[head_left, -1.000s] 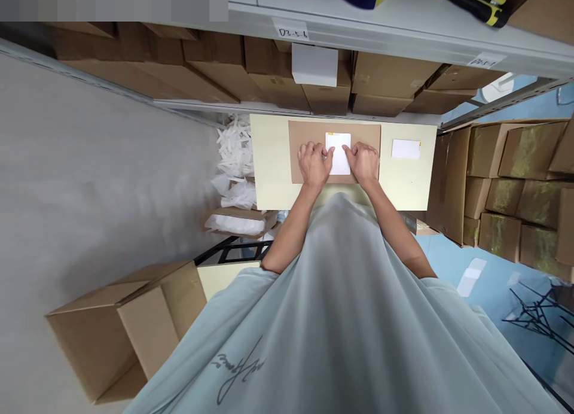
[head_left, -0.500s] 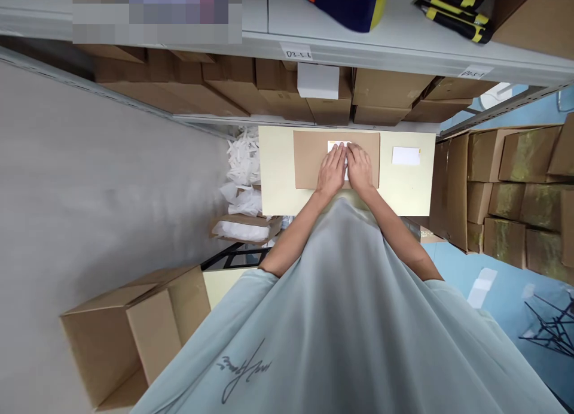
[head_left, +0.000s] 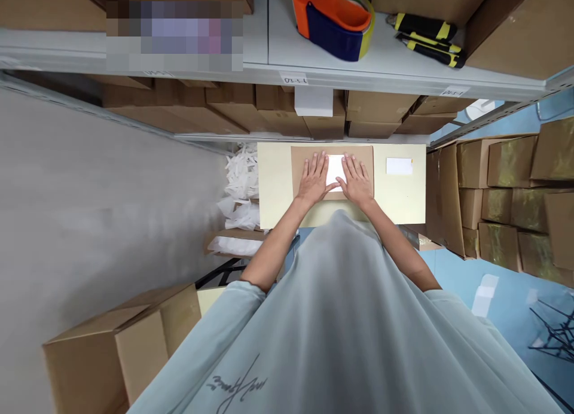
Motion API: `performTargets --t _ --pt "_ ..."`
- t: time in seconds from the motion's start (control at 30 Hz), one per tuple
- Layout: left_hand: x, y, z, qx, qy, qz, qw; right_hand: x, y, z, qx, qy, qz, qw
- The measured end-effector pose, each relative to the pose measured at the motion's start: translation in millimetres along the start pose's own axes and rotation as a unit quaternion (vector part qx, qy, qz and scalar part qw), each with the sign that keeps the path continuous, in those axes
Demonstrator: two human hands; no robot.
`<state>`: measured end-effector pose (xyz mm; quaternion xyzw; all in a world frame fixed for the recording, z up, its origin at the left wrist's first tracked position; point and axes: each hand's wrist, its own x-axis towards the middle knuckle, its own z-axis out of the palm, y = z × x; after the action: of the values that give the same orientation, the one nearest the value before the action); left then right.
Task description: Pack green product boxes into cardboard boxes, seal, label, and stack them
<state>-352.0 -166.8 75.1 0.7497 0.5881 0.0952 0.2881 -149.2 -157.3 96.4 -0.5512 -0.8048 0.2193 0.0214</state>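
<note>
A flat brown cardboard sheet lies on a pale yellow table. A white label sits in the middle of the sheet. My left hand lies flat on the cardboard at the label's left edge, fingers spread. My right hand lies flat at the label's right edge, fingers spread too. Both thumbs meet below the label. Neither hand grips anything.
A second white label lies on the table to the right. Above, a shelf carries an orange and blue tape dispenser and black and yellow cutters. Cardboard boxes stack at right, an open box at lower left, white packing scraps left of the table.
My hands went from pinching the label's sides, to pressing together over it, to spreading apart flat at either edge. The camera tilted up, showing more of the shelf.
</note>
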Motion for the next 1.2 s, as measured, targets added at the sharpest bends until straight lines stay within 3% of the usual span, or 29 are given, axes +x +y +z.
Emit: performTargets --t 0.37,0.77,1.2 --pt "-6 0 3.4 0.014 -0.038 0.018 0.999 3 8 12 -0.017 -0.023 -0.036 0.999" --pt "-15 5 24.0 -0.034 -0.007 0.015 0.999 2 8 12 -0.005 -0.025 -0.029 0.999" --pt "-13 7 14.3 -0.021 -0.026 -0.009 0.999 2 6 10 -0.016 -0.024 -0.026 0.999"
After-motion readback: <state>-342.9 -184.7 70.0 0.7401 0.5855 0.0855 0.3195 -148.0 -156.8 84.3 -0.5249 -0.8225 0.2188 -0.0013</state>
